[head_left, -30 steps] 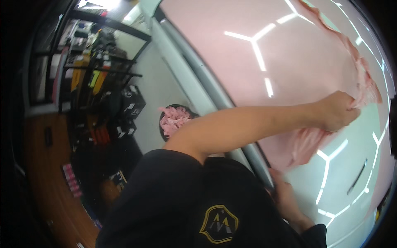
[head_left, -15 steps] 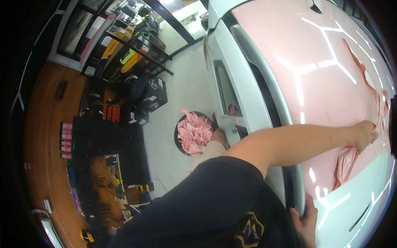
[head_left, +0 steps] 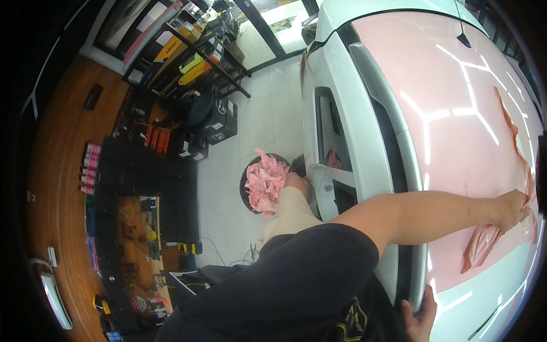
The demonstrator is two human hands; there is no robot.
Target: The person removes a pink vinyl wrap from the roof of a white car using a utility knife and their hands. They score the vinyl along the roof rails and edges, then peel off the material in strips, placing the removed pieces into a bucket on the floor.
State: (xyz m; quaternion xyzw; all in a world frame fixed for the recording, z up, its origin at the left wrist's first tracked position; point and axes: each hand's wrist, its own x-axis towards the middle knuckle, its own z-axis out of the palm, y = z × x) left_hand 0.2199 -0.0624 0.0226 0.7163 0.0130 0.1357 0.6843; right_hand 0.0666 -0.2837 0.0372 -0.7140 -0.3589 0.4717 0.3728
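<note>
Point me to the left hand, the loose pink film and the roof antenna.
Left hand (head_left: 510, 209): head view, back of the hand.
Loose pink film (head_left: 480, 248): head view, crumpled flap.
Roof antenna (head_left: 464, 41): head view, black base.

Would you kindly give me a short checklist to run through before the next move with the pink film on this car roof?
1. Left hand gripping the pink film: ok, fingers closed on its bunched edge.
2. Right hand on the roof rail: ok, thumb and fingers on either side of it.
3. Loose fold lying flat: not ok, it is crumpled beside the left hand.
4. Space in the black bin: not ok, pink scraps heap above the rim.
5. Film untorn beneath the left palm: cannot tell, the hand hides it.
</note>
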